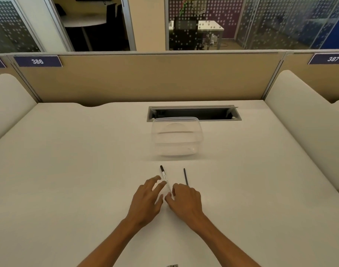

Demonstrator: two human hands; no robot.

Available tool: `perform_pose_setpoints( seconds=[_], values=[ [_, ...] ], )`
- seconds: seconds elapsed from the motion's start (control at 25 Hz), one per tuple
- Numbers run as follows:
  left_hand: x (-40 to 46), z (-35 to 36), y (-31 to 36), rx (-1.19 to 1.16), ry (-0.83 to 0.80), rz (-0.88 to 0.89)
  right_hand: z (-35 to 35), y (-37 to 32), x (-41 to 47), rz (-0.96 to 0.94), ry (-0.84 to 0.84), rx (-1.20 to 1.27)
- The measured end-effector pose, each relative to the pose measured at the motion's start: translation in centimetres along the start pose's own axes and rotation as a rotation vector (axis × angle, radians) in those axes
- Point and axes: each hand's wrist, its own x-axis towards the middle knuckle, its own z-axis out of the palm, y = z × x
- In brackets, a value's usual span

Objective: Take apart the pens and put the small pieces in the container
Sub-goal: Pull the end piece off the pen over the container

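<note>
**Pen about to be picked up**

Both hands sit nearest: right hand (185,197) pinches the white pen (166,181) at its near end, left hand (147,197) hovers beside it, fingers spread loosely. A dark thin pen (185,176) lies just right. Beyond stands the clear container (176,138). Small parts could roll off the table (68,170) if the grip slips

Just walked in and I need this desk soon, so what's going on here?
A person is starting to take pens apart. Both hands are at a white pen with a black cap lying on the desk: the right hand pinches its near end, the left hand rests beside it, fingers spread. A thin dark pen lies just to the right. The clear container behind looks empty.
</note>
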Motion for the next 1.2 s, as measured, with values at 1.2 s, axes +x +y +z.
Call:
perform_pose_setpoints(
  seconds=[1.2],
  values=[
    [4.5, -12.9, 5.0, -0.433, -0.060, 0.183, -9.5, -1.8, -0.4, -0.109, 0.458, 0.906]
  ],
)
